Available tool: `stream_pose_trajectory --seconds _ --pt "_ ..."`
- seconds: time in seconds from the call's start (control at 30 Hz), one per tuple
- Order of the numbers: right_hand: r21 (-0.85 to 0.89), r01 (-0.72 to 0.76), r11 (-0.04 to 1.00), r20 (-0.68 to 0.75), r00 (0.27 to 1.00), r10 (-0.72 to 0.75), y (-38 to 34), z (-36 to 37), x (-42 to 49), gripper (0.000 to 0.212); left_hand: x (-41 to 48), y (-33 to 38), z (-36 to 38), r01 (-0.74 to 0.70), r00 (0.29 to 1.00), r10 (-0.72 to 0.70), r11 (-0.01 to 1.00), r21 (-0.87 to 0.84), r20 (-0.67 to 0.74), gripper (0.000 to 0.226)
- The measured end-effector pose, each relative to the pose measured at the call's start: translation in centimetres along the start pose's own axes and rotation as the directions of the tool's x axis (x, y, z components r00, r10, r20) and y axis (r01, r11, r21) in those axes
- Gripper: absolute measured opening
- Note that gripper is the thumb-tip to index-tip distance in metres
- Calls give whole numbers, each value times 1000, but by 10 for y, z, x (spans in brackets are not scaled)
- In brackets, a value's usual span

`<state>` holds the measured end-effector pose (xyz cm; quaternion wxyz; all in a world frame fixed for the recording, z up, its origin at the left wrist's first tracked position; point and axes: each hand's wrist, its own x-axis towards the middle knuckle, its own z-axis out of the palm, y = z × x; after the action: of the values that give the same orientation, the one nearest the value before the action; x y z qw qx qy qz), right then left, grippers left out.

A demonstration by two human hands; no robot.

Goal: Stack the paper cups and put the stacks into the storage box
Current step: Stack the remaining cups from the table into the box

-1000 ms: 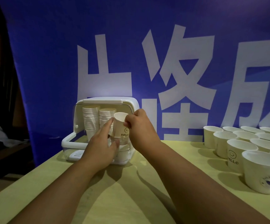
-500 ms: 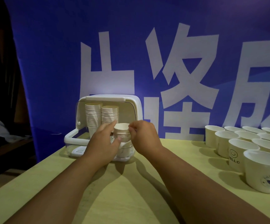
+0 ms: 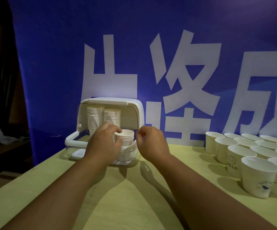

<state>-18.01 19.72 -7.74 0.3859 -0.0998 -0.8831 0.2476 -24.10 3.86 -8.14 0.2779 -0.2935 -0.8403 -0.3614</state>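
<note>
Short stack [image 3: 125,138]: stood upright at the storage box's [image 3: 70,140] front right.
Left hand [image 3: 104,145]: gripped the stack's left side, hiding part of it.
Right hand [image 3: 152,142]: just beside the stack, fingers loosely curled, empty.
Tall stacks [image 3: 95,119]: two, at the box's rear.
Loose cups [image 3: 243,152]: on the table [image 3: 134,205], well right.

Event or promo booth setup: big blue banner [image 3: 151,63] with large white characters behind a tabletop [image 3: 134,205] of paper cups [image 3: 258,176].
</note>
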Motion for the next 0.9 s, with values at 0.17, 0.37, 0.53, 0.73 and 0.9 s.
stream_pose_trajectory --seconds 0.17,0.37,0.53,0.73,0.9 --pt "-75 -28 997 69 997 33 5 -36 -14 11 -7 30 -9 -87 992 82 995 44 97 11" --pt "-190 5 982 121 993 18 34 -97 -53 8 -21 79 16 -142 966 132 990 27 224 15" --pt "-190 -49 981 52 997 60 62 -150 -77 7 -36 131 39 -133 946 149 988 -74 286 18" --pt "-63 -91 994 -253 965 72 93 -200 -101 14 -57 214 79 -128 889 213 965 -228 404 9" --pt "-50 -309 950 -410 873 263 123 -221 -108 23 -83 248 113 -64 818 257 930 -362 515 63"
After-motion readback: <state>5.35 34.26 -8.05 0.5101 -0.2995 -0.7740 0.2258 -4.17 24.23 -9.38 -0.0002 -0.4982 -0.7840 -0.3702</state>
